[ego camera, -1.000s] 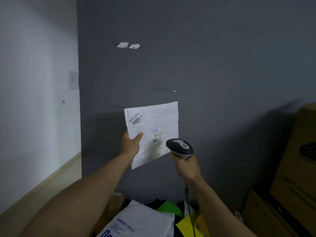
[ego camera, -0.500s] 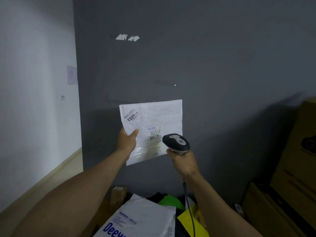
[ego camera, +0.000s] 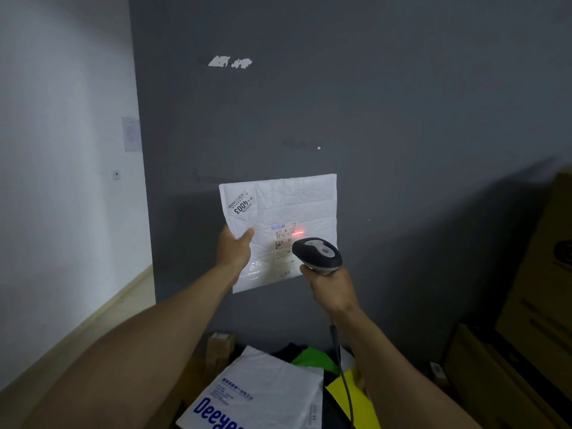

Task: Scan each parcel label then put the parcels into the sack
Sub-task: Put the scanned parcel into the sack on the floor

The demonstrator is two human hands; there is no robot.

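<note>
A white padded parcel (ego camera: 288, 205) is held up in front of the grey wall, its printed label (ego camera: 283, 239) facing me. My left hand (ego camera: 235, 250) pinches the parcel's left edge, thumb on the front. My right hand (ego camera: 329, 287) grips a grey handheld scanner (ego camera: 317, 255), pointed at the label from the lower right. A red scan line glows on the label's upper right. The scanner's cable (ego camera: 343, 376) hangs down past my right forearm.
Below lie more parcels: a white mailer (ego camera: 260, 394) with blue lettering, a green one (ego camera: 312, 359), a yellow one (ego camera: 356, 397) and a small brown box (ego camera: 219, 345). Large cardboard boxes (ego camera: 532, 305) stand at the right. A white wall runs along the left.
A red scan beam now shines on the label, absent before. The parcel has tilted slightly flatter toward me, and the scanner has risen closer to the label.
</note>
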